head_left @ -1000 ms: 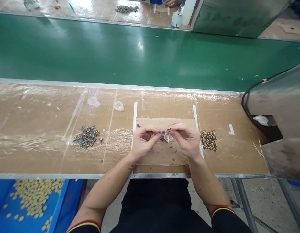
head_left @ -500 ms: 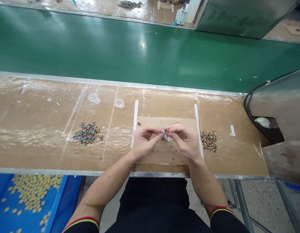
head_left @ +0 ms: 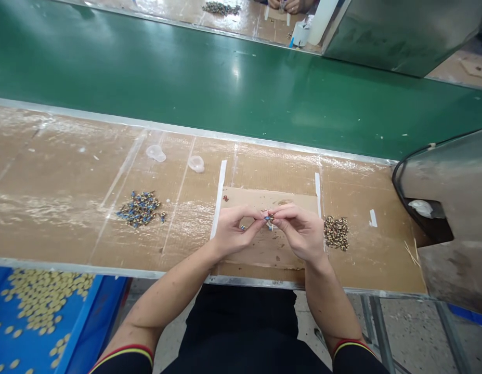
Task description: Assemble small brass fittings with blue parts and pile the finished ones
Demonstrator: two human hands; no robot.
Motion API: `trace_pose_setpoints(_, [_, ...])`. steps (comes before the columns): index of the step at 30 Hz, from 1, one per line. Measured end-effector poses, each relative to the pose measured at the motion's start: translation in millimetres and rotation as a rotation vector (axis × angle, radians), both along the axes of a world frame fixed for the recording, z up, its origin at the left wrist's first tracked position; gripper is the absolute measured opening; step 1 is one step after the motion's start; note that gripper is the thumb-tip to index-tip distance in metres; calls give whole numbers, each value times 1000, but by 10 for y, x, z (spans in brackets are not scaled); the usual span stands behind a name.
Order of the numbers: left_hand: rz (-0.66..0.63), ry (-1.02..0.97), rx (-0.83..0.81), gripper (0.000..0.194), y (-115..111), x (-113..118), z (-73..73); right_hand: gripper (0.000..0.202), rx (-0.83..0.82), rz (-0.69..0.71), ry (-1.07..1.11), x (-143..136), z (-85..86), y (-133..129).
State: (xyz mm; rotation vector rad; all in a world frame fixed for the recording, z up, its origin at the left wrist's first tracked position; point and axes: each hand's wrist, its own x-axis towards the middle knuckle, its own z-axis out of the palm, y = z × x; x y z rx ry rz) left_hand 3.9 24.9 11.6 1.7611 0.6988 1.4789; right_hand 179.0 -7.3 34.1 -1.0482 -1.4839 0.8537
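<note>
Blue-and-brass part [head_left: 268, 218] sits between the fingertips of both hands, just above a cardboard pad [head_left: 264, 255]; it is too small to tell whether it is one piece or two meeting. At far left, below table level, a blue tray [head_left: 88, 327] holds many round yellowish discs [head_left: 49, 293]. On the brown tabletop [head_left: 69, 171], a loose pile of blue-and-brass pieces [head_left: 138, 209] lies well apart from the left hand [head_left: 237, 228], one piece straying off its right side. Behind that pile and a little to its right rest two clear rounded plastic pieces [head_left: 196, 163], near each other. A white tape strip [head_left: 219, 200] runs along the pad's left side, and some reddish bits [head_left: 225, 198] lie just beside it. The left hand is closed in a pinch, thumb and forefinger gripping the part. The right hand [head_left: 301, 228] meets it from the other side with the same closed grip. Another tape strip [head_left: 317, 191] edges the pad on the right. Just beside the right hand lies a pile of brass-coloured pieces [head_left: 336, 232], and farther right come a scrap of white tape [head_left: 373, 218], several thin sticks [head_left: 412, 254] and a metal housing [head_left: 459, 182] with a black cable [head_left: 395, 179] along its edge. Behind the table a green surface [head_left: 225, 93] spans the width, and beyond it a co-worker's hands [head_left: 292, 6] show at the top edge.
</note>
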Motion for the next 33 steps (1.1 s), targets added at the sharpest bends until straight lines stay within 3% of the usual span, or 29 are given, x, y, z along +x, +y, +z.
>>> trace_pose_setpoints(9, [91, 44, 174, 15, -26, 34, 23, 13, 23, -29, -1, -49, -2, -32])
trace_pose_setpoints(22, [107, 57, 251, 20, -17, 39, -4, 18, 6, -3, 2, -58, 46, -22])
trace_pose_setpoints(29, [82, 33, 153, 13, -33, 28, -32, 16, 78, -19, -41, 8, 32, -2])
trace_pose_setpoints(33, [-24, -31, 37, 21, -26, 23, -41, 14, 81, -35, -5, 4, 20, -9])
